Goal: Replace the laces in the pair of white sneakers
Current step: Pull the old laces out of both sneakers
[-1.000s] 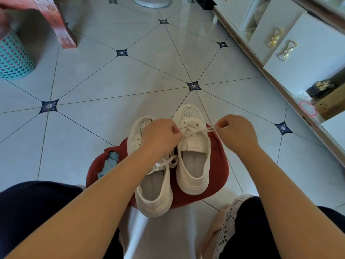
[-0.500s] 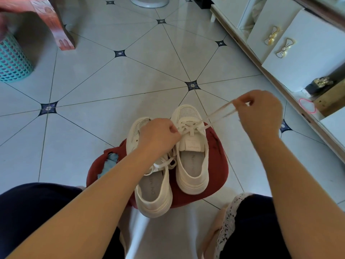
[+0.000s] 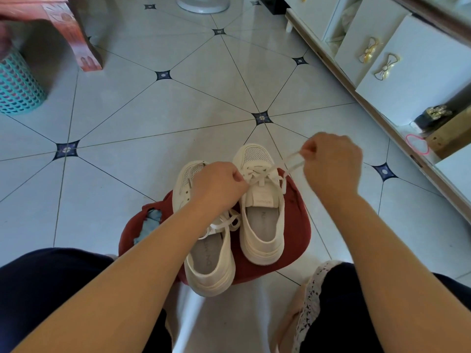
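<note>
Two white sneakers stand side by side on a red stool [image 3: 295, 240], toes pointing away from me. The right sneaker [image 3: 262, 220] has a white lace [image 3: 288, 161] threaded through its upper eyelets. My right hand [image 3: 331, 166] pinches the lace's free end and holds it taut, up and to the right of the shoe. My left hand [image 3: 216, 184] is curled over the lacing at the tongue and pinches the lace there. The left sneaker [image 3: 206, 261] is partly under my left forearm, with a loose lace bunched at its opening.
A teal basket [image 3: 17, 87] and a reddish wooden furniture leg [image 3: 76, 39] stand at the far left. White cabinets [image 3: 397, 64] with gold bow handles run along the right. A fan base [image 3: 204, 3] sits at the top. My knees frame the stool.
My right hand pulled the lace end out and up to the right, then came back a little toward the shoe. My left hand stayed at the tongue.
</note>
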A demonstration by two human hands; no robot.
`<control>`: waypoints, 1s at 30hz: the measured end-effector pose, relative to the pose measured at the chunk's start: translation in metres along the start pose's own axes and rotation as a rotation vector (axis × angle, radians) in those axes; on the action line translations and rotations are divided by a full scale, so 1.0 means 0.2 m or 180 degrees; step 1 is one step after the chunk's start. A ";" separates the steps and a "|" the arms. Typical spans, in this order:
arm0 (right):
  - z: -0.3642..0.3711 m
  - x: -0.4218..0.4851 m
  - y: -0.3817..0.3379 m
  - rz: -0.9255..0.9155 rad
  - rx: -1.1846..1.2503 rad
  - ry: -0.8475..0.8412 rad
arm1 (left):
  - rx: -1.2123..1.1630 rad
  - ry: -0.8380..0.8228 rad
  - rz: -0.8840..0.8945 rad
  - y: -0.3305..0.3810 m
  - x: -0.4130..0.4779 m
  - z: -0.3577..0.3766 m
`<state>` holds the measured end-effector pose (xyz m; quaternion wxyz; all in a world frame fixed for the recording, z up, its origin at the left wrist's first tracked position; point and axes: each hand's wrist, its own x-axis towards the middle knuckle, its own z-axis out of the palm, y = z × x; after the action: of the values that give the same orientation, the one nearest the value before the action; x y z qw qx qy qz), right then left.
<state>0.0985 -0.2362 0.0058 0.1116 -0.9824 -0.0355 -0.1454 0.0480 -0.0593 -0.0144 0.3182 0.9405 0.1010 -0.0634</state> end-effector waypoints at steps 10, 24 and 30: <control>0.15 -0.15 -0.17 -0.1256 -0.0409 -0.0571 | 0.0021 -0.0066 0.0079 0.01 0.01 0.01; 0.07 -0.05 0.00 0.0017 0.1017 -0.1049 | 0.0275 -0.0146 0.0009 0.02 0.01 -0.01; 0.13 -0.12 -0.04 -0.0091 0.1347 -0.1492 | 0.0365 0.0047 0.0472 0.07 0.04 0.06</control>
<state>0.0825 -0.2227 -0.0231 0.3003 -0.9436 -0.1035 0.0940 0.0587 -0.0761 -0.0174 0.2669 0.9625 0.0297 -0.0384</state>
